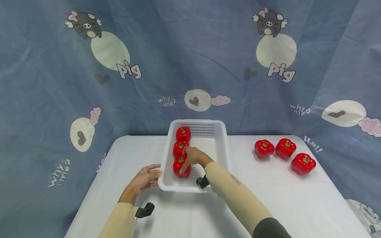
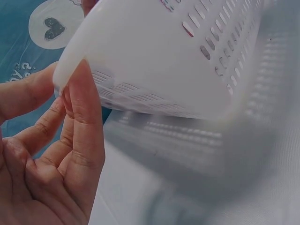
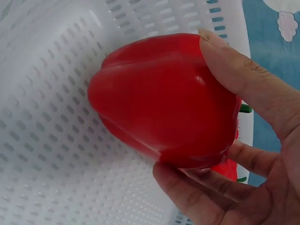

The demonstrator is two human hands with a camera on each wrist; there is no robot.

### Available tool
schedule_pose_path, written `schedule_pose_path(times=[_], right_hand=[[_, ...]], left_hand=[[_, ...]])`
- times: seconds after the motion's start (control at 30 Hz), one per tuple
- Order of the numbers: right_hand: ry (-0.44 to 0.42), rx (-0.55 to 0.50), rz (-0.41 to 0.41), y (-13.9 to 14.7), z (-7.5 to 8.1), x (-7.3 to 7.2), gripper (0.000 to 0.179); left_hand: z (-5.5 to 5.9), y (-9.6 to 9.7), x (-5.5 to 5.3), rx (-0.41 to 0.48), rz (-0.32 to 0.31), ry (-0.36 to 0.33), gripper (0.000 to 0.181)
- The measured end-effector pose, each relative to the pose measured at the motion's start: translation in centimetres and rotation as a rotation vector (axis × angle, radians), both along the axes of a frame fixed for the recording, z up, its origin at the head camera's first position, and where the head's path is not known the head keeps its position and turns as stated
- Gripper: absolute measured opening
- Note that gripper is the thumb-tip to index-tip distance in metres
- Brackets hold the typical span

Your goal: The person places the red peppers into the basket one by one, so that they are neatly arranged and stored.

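A white perforated plastic basket stands at the back middle of the table, with three red bell peppers in a row along its left side. My right hand grips the nearest bell pepper, thumb on one side and fingers on the other, as the right wrist view shows. Just beyond it lies the middle bell pepper; the far bell pepper is near the back wall. At the basket's front left, my left hand pinches the rim between thumb and fingers, its palm clear in the left wrist view.
On the white table, three more red bell peppers sit at the right: a left one, a middle one and a nearer one. Behind the table hangs a blue patterned cloth.
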State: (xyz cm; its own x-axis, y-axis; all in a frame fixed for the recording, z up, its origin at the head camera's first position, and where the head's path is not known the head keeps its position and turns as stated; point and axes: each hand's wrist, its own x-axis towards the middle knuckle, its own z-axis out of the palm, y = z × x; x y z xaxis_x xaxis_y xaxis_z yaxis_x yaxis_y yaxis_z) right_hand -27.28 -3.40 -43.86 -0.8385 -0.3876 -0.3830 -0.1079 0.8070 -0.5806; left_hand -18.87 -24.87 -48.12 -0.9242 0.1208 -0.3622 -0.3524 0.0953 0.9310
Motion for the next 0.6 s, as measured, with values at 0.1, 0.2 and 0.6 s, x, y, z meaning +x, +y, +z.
schedule_pose_path(times=[0.1,0.2,0.6], right_hand=[[0.001,0.004,0.012,-0.12,-0.25,0.03,0.066],[-0.004,0.015,0.015,-0.28,-0.34,0.1,0.069],[-0.038,-0.018,0.034,-0.18,-0.22,0.33,0.065]], left_hand=[[-0.05,0.07,-0.02,0.003,0.002,0.0,0.053],[-0.02,0.1,-0.03,0.007,0.001,-0.001,0.053],[-0.2,-0.01,-0.03,0.004,0.01,-0.009,0.054]])
